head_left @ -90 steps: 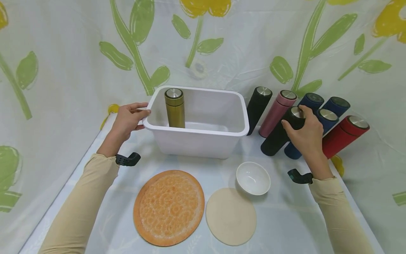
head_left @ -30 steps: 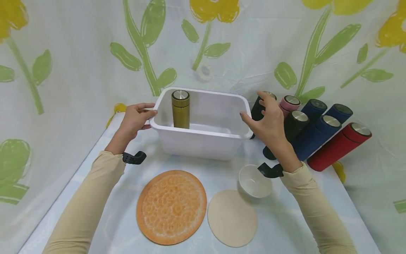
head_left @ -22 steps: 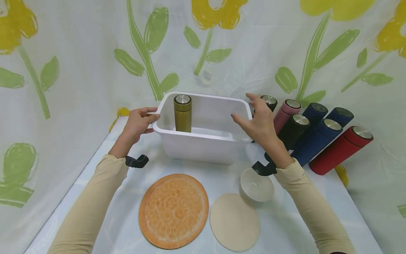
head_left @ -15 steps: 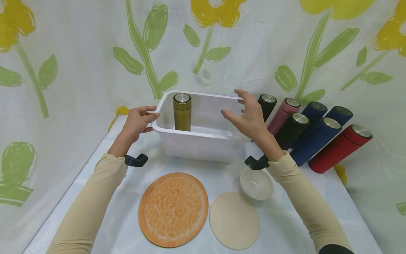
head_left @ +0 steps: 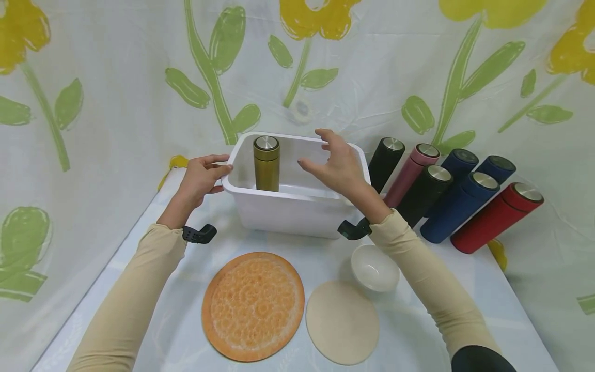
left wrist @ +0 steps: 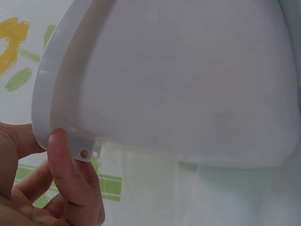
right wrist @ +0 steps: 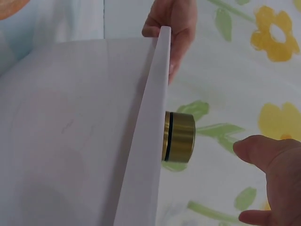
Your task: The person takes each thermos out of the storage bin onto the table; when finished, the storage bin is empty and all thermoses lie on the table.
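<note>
A white plastic tub (head_left: pixel 288 212) stands at the back of the table, with a gold thermos bottle (head_left: pixel 267 168) upright inside near its left end. My left hand (head_left: pixel 200 181) pinches the tub's left rim; in the left wrist view the thumb (left wrist: pixel 61 150) lies on one side of the rim with the fingers behind. Over the tub's right half hovers my right hand (head_left: pixel 337 165), thumb and fingers spread apart around nothing. In the right wrist view the gold cap (right wrist: pixel 181 138) shows beyond the rim, apart from that hand.
Right of the tub stand a black thermos (head_left: pixel 386 163), a pink thermos (head_left: pixel 411 173), another black thermos (head_left: pixel 425 194), several blue thermoses (head_left: pixel 460 206) and a red thermos (head_left: pixel 497 217). In front lie an orange-brown round mat (head_left: pixel 253 307), a beige disc (head_left: pixel 342 323) and a white bowl (head_left: pixel 375 268).
My right hand has let go of the front black thermos, which stays among the others, and moved left over the tub. My left hand keeps its pinch on the rim.
</note>
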`<state>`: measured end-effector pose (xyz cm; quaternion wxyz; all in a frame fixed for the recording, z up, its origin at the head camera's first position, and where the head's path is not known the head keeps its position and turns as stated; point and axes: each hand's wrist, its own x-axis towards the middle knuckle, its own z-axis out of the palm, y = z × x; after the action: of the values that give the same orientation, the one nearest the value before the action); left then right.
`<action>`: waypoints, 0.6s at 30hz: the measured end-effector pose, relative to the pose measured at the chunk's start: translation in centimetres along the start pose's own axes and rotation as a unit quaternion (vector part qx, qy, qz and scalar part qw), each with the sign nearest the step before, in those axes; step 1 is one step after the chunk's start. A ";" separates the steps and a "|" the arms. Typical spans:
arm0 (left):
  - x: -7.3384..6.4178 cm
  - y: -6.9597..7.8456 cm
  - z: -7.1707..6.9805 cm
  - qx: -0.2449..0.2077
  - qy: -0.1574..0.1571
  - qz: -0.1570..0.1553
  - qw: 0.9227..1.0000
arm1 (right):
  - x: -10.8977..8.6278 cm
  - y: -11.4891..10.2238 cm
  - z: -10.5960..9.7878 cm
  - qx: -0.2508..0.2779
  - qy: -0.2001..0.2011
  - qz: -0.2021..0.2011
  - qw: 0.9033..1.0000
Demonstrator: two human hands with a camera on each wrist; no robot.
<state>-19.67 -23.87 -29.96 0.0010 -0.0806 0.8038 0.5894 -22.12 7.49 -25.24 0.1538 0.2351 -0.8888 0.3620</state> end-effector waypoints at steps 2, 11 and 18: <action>0.0 0.0 0.0 -0.002 0.000 -0.001 1.000 | 0.3 -0.2 0.5 0.005 -0.017 0.005 1.000; -0.1 0.1 -0.2 -0.002 -0.003 -0.003 1.000 | 1.7 -1.5 2.3 0.018 -0.063 0.023 0.998; -0.3 0.2 -0.1 -0.017 -0.007 -0.004 1.000 | 2.5 -2.2 3.8 0.021 -0.082 0.023 0.996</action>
<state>-19.35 -23.91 -29.70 0.0081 -0.0797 0.7931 0.6038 -23.43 2.64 -25.52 0.0670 0.2464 -0.8959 0.3636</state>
